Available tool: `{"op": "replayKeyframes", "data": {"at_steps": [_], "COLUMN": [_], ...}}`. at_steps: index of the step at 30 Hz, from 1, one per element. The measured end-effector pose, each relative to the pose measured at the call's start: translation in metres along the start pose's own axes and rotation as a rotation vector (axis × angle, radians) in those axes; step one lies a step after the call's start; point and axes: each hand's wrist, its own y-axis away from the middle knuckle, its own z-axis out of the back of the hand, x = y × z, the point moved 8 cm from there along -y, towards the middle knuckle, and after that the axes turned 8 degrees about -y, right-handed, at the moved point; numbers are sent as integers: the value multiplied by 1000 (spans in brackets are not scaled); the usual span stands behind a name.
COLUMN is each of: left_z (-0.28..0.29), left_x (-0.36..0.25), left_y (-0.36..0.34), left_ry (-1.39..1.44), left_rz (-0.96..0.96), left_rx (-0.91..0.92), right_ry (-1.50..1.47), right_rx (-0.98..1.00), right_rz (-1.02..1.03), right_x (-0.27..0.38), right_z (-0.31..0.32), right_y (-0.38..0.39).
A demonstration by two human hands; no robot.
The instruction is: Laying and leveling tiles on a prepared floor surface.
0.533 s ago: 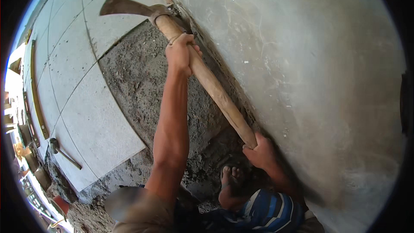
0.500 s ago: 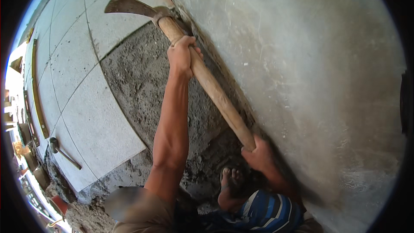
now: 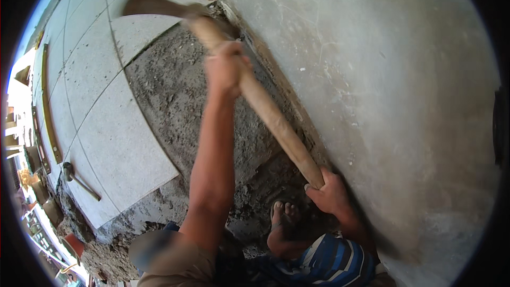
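Note:
Both my hands are wrapped round the wooden handle of a mattock, held slantwise above a patch of rough grey mortar. My left hand grips high on the handle, just below the metal head. Around the butt end, close to the wall, my right hand is closed. The broad blade points left over the pale floor tiles, slightly blurred by motion. The far side of the head is hard to make out against the wall's foot.
A plastered wall rises along the right. Large pale tiles border the mortar on the left, with a mallet and a long yellowish bar lying on them. My bare foot stands in the dark wet part.
The mattock head has shifted a little left. My right hand and the butt end have moved slightly right, and both grips stay on the handle.

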Motion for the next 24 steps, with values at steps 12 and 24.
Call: {"op": "replayKeyframes", "data": {"at_steps": [12,24], "left_z": [20,13], "left_x": [-117,25], "left_y": [73,24], "left_ry": [223,123], "left_rz": [-334,98], "left_rx": [56,89], "right_ry": [-27,67], "right_rx": [-36,-65], "right_rz": [233,-117], "right_x": [28,-25], "right_z": [5,-19], "right_y": [24,33]}}
